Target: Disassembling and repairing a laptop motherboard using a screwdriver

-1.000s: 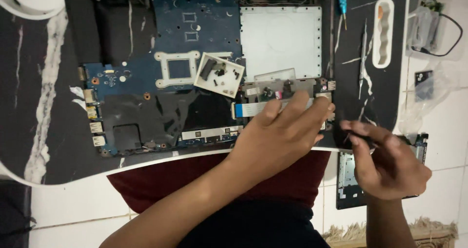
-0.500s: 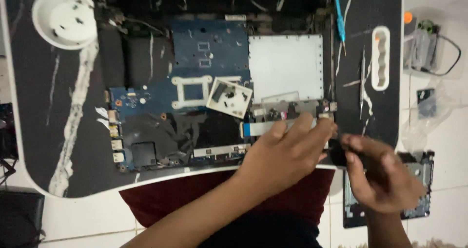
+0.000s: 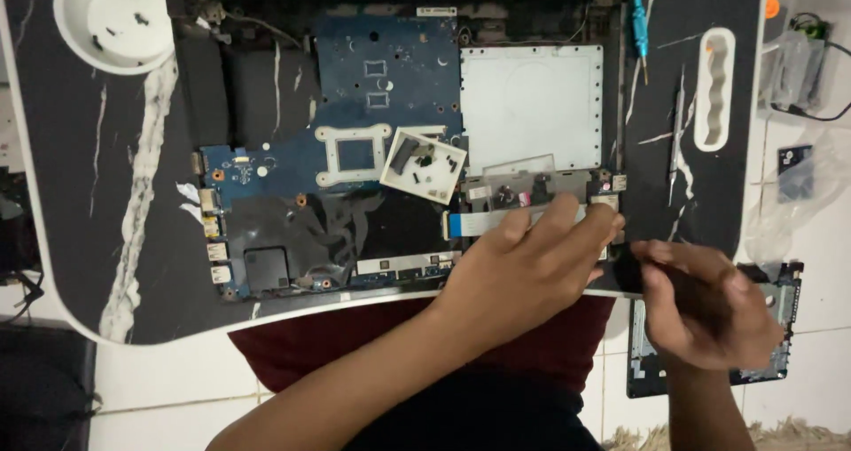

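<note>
We saw two hands at the near right corner of one opened laptop base (image 3: 266, 149). The left hand (image 3: 523, 278) lay flat, fingers released, on the corner over one pale ribbon cable (image 3: 479, 223). The right hand (image 3: 709, 305) was clenched around a dark object (image 3: 625, 272), too blurred to identify. Beyond lay one blue circuit board (image 3: 381, 87) and one loose white square part (image 3: 424, 163). On the tabletop (image 3: 71, 194) sat one white round dish (image 3: 111, 21), cut off at the top, and one blue screwdriver (image 3: 637, 7).

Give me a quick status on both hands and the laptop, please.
Left hand flat on the opened laptop, near its front right corner. Right hand pinching a small black part at that edge. White tray loose on the board.
</note>
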